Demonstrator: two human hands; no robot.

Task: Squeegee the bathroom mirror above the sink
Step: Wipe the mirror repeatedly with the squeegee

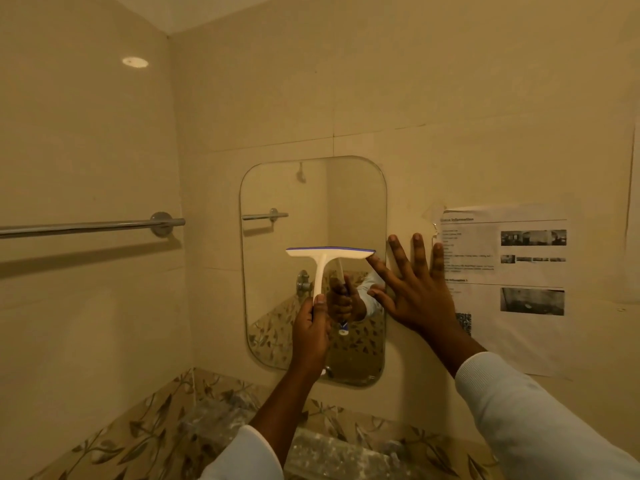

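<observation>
Gripping squeegee (329, 261) handle, left hand (311, 327) closed, blade against mirror (313, 271) above fist. Right hand (414, 289) spread flat on wall (450, 98) at mirror's right edge, partly covering blurred, unreadable paper (512, 289). Sink hard to make out below.

Your towel bar (86, 227) ran off the left edge; the taped paper's (512, 271) text was too blurred to read; your squeegee (329, 258) grip was hidden by the left hand (311, 327).

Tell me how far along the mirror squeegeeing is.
Done: cannot tell; the mirror shows no clear wet or wiped bands. In hand: the left hand holds the squeegee, blade across mid-mirror; the right hand is spread flat at the mirror's right edge. Left: at least the glass below the blade.
</observation>
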